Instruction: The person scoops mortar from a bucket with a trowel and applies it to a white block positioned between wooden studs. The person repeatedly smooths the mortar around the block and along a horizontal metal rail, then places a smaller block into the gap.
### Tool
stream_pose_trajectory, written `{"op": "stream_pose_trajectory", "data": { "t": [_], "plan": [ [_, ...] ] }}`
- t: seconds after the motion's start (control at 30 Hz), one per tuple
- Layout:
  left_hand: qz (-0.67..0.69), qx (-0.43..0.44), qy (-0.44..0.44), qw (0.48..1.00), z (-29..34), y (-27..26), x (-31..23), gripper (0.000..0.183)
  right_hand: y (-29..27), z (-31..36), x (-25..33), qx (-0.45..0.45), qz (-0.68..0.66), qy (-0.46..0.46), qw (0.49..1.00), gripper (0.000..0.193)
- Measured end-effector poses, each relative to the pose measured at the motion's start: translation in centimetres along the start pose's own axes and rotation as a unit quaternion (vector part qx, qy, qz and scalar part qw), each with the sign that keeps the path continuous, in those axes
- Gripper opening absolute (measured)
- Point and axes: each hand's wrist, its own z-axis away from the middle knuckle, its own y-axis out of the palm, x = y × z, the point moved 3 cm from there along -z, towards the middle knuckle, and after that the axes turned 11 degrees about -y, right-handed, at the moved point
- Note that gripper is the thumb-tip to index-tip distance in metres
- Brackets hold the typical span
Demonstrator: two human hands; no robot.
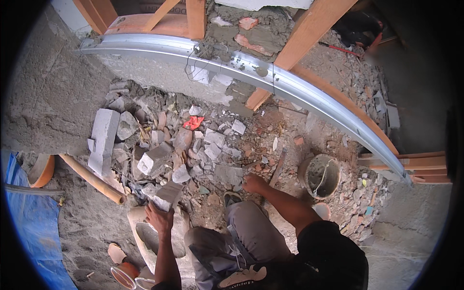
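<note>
left hand (159, 216) clamped on grey slab (169, 194) | right hand (254, 183) fingers together on rubble (193, 145), bucket (319, 176) near

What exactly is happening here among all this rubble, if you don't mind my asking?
A person crouches over a heap of broken blocks and brick bits. The left hand grips a flat grey block fragment above a mortar-smeared pan. The right hand rests on the rubble, fingers down among small pieces. A mortar-caked bucket stands to the right, and a curved metal channel runs across behind the heap.
</note>
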Motion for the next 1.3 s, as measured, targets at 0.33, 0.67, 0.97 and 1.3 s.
{"op": "stream_pose_trajectory", "data": {
  "t": [0.33, 0.67, 0.97, 1.3],
  "plan": [
    [0.132, -0.074, -0.003, 0.988, -4.9, 11.3, 6.9, 0.093, 4.6, -14.1, -5.7, -0.11, 0.192, -0.188, 0.957, 0.053],
    [0.154, -0.113, 0.001, 0.982, -3.2, 16.0, 11.8, 0.097, -2.7, -22.6, 3.3, -0.152, 0.16, -0.315, 0.923, 0.042],
    [0.16, -0.103, -0.01, 0.982, -3.0, 16.7, 12.7, 0.099, -1.2, -24.3, 4.7, -0.044, 0.399, -0.355, 0.844, 0.028],
    [0.161, -0.144, -0.002, 0.976, -3.3, 17.4, 12.8, 0.102, -10.6, -13.5, 9.7, -0.113, -0.047, -0.242, 0.963, 0.044]
  ]
}}
